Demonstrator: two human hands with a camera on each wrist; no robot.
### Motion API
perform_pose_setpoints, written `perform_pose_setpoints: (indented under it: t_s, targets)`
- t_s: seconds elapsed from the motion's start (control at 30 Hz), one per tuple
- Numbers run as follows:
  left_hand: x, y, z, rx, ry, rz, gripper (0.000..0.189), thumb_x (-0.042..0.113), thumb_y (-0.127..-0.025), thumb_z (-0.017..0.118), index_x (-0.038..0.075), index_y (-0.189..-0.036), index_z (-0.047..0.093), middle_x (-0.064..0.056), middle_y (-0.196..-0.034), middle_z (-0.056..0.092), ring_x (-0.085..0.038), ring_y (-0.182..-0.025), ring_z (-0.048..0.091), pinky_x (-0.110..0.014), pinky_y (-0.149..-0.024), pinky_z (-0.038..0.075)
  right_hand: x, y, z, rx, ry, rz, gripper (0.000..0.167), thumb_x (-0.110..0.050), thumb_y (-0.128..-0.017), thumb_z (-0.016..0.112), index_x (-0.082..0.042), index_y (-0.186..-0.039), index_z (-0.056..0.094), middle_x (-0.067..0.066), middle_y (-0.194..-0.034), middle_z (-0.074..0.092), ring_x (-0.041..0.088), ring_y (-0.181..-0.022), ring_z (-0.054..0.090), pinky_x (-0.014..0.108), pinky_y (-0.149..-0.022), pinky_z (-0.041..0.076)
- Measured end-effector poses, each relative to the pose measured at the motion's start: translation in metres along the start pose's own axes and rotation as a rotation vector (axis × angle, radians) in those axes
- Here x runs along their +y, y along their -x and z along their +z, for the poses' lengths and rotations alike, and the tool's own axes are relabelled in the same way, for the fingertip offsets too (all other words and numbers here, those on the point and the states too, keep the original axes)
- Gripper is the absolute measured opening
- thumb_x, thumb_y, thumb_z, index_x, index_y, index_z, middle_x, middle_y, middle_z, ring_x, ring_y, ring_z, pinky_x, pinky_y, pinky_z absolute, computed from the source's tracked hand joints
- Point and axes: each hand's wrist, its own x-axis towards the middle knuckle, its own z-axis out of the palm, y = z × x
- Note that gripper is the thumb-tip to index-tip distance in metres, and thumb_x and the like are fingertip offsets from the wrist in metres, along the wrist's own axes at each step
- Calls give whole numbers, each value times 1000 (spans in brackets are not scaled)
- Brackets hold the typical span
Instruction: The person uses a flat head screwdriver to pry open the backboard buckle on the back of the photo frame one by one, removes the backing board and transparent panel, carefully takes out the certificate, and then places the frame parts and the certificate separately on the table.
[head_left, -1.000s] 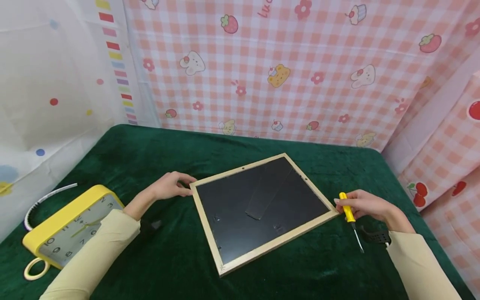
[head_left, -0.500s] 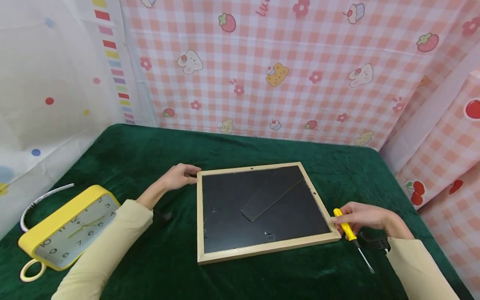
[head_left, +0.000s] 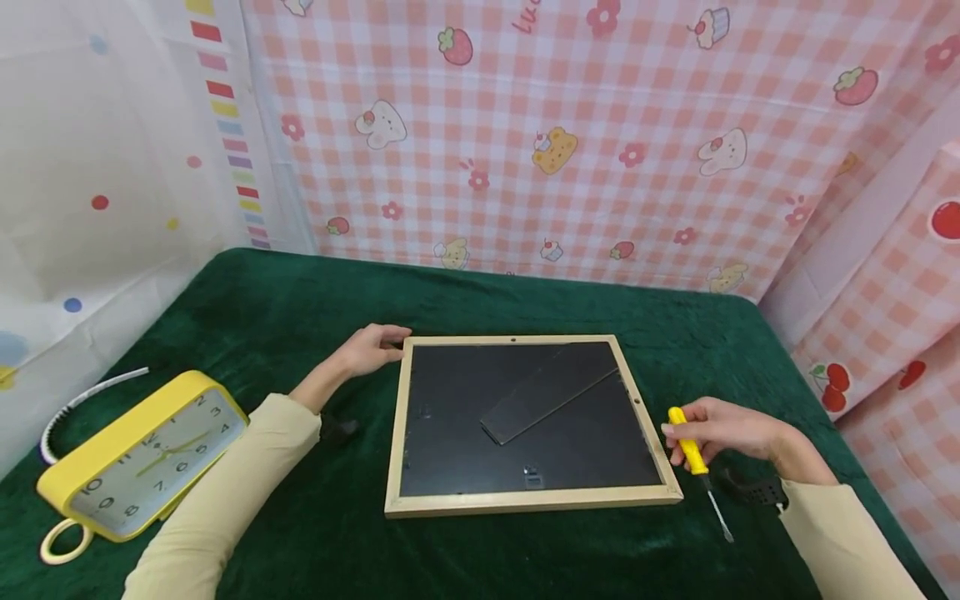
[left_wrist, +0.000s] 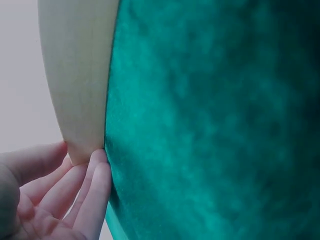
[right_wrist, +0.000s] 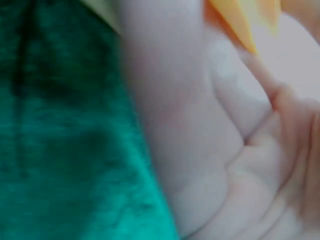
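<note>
A picture frame [head_left: 532, 502] with a pale wooden rim and a black back panel lies on the green cloth. Its far left corner is pinched by my left hand [head_left: 369, 350]; up close in the left wrist view, thumb and fingers [left_wrist: 102, 182] meet the wooden rim [left_wrist: 80, 75] from opposite sides. My right hand [head_left: 731, 429] holds a yellow-handled screwdriver [head_left: 687, 443], its metal tip pointing down toward the near side. That hand is just right of the frame, with a small gap. The right wrist view shows mostly palm and part of the yellow handle [right_wrist: 252, 15].
A yellow clock [head_left: 123, 442] lies tilted at the left, beside a white coiled cord [head_left: 75, 406] and a pale yellow ring [head_left: 66, 542]. Dark green cloth [head_left: 465, 287] covers the table. A pink checked curtain [head_left: 480, 125] hangs behind it.
The frame has turned clockwise, its near edge now roughly parallel to me. My left hand has moved right and slightly away with its corner. My right hand has come off the frame's right corner.
</note>
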Motion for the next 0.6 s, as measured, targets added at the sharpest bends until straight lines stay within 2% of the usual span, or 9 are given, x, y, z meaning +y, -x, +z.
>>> perform_pose_setpoints:
  t_s: [0.07, 0.17, 0.27, 0.33, 0.4, 0.47, 0.6]
  targets:
    - [0, 0, 1, 16, -8, 2, 41, 5, -89, 50, -8, -127, 40, -25, -124, 43, -35, -110, 44, -44, -85, 40, -6, 1, -4, 109, 14, -55, 29, -12, -95, 39, 15, -95, 50, 22, -85, 61, 29, -71, 60, 40, -64, 51]
    - [1, 0, 3, 33, -2, 1, 43, 8, -89, 52, -8, -127, 40, -25, -124, 43, -35, -110, 44, -44, -85, 40, -20, -1, -7, 324, 38, -112, 34, -18, -96, 40, 13, -98, 52, 21, -92, 59, 31, -80, 59, 38, -68, 50]
    - [3, 1, 4, 34, 16, -10, 46, 11, -88, 53, -8, -128, 39, -25, -125, 43, -35, -109, 45, -43, -85, 41, -35, -6, -5, 519, 52, -144, 39, -27, -94, 42, 8, -100, 57, 14, -99, 58, 25, -88, 56, 33, -71, 49]
    - [3, 3, 4, 22, 49, -29, 48, 12, -88, 54, -7, -129, 38, -25, -125, 43, -34, -109, 45, -43, -85, 41, -44, -11, -2, 611, 36, -170, 39, -32, -93, 43, 3, -98, 60, 9, -100, 56, 20, -86, 54, 28, -71, 49]
    - [2, 5, 4, 4, 70, -32, 50, 13, -88, 54, -7, -130, 36, -25, -126, 42, -34, -110, 45, -43, -85, 40, -51, -18, 1, 666, -41, -213, 37, -33, -92, 45, -1, -97, 61, 5, -97, 56, 16, -80, 53, 25, -67, 49]
    - [1, 6, 4, -14, 99, -33, 52, 13, -88, 55, -6, -132, 34, -24, -127, 41, -34, -111, 43, -43, -86, 40, -57, -28, 6, 704, -168, -263, 34, -34, -91, 46, -5, -96, 62, 4, -95, 56, 14, -72, 53, 22, -65, 49]
    - [-2, 6, 4, -40, 113, -14, 54, 13, -88, 55, -7, -133, 31, -24, -128, 39, -35, -113, 42, -44, -87, 39, -67, -51, 18, 707, -433, -371, 30, -30, -89, 50, -3, -101, 58, 7, -99, 57, 13, -74, 57, 21, -70, 48]
